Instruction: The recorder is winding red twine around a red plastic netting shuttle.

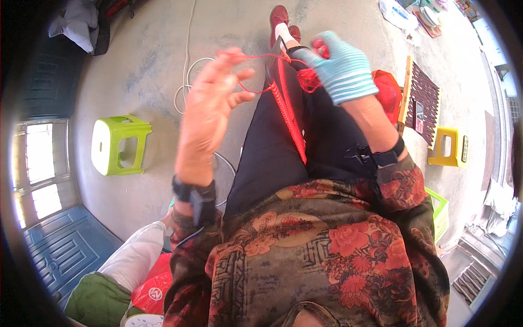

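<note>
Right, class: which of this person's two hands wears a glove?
The right hand: a blue-and-white striped glove covers most of it, while the left hand is bare.

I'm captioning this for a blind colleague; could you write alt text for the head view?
Red cord runs between a bare left hand and a right hand in a striped glove, above a red braided strip against dark trousers. A green stool stands at left, a yellow stool at right.
</note>
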Available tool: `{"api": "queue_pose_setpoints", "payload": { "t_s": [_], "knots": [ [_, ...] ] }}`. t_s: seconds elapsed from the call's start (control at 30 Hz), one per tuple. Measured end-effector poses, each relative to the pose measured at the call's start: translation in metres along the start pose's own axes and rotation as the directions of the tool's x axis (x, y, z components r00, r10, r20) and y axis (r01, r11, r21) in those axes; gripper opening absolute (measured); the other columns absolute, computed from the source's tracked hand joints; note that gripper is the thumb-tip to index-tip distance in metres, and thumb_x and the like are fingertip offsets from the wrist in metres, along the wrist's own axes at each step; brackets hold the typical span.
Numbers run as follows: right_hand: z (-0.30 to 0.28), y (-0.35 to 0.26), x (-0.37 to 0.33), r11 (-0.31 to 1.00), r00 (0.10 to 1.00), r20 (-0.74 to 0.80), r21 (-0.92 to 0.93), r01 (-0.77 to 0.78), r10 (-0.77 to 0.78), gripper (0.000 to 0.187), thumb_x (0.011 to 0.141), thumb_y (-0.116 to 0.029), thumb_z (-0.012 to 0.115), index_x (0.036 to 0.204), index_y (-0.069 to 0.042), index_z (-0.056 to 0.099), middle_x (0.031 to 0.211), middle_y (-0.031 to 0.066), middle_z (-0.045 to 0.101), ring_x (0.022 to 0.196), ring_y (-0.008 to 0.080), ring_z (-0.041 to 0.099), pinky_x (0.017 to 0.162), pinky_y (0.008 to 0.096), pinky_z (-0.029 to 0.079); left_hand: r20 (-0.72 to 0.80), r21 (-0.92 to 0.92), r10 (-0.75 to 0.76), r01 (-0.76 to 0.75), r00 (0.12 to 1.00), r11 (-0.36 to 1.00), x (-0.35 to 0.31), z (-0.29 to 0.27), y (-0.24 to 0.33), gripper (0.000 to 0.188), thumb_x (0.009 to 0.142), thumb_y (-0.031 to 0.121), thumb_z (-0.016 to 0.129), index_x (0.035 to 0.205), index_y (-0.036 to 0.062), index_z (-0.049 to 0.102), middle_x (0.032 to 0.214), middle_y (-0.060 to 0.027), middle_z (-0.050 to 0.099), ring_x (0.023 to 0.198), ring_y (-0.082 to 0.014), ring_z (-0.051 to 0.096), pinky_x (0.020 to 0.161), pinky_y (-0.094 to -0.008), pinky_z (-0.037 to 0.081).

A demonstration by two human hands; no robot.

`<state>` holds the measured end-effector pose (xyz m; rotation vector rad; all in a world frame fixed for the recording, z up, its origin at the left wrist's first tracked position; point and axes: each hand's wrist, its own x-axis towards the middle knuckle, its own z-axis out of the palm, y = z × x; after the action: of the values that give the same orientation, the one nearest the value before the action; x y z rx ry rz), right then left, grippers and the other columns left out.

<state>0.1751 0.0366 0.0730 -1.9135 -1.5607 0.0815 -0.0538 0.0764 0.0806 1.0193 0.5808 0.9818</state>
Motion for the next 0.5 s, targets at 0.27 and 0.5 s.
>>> {"api": "queue_pose_setpoints", "payload": {
  "t_s": [0.27, 0.5],
  "knots": [
    [0.009, -0.025, -0.011, 0.493, 0.851, 0.508, 0.711, -0.502, 0.134, 0.044, 0.086, -0.033, 0.064, 0.114, 0.001, 0.058, 0.089, 0.0109, 0.065, 0.083, 0.0165, 0.064, 0.074, 0.0282, 0.051, -0.047, 0.533, -0.297, 0.276, 0.954, 0.800, 0.009, 0.000, -0.042, 0.034, 0.090, 0.012, 0.058, 0.122, 0.0010, 0.053, 0.106, -0.0107, 0.063, 0.084, -0.0154, 0.063, 0.066, -0.0271, 0.053],
    [0.008, -0.017, 0.003, 0.947, 0.974, -0.100, 0.230, 0.224, -0.206, 0.068, 0.071, -0.039, 0.076, 0.125, -0.006, 0.051, 0.104, 0.0147, 0.063, 0.102, 0.0297, 0.059, 0.091, 0.0365, 0.045, -0.054, -0.396, -0.253, 0.212, 0.966, 0.893, -0.023, -0.028, 0.049, 0.023, 0.094, 0.027, 0.054, 0.104, 0.0061, 0.055, 0.087, -0.0050, 0.058, 0.065, -0.0140, 0.049, 0.057, -0.0278, 0.043]
  ]
}}
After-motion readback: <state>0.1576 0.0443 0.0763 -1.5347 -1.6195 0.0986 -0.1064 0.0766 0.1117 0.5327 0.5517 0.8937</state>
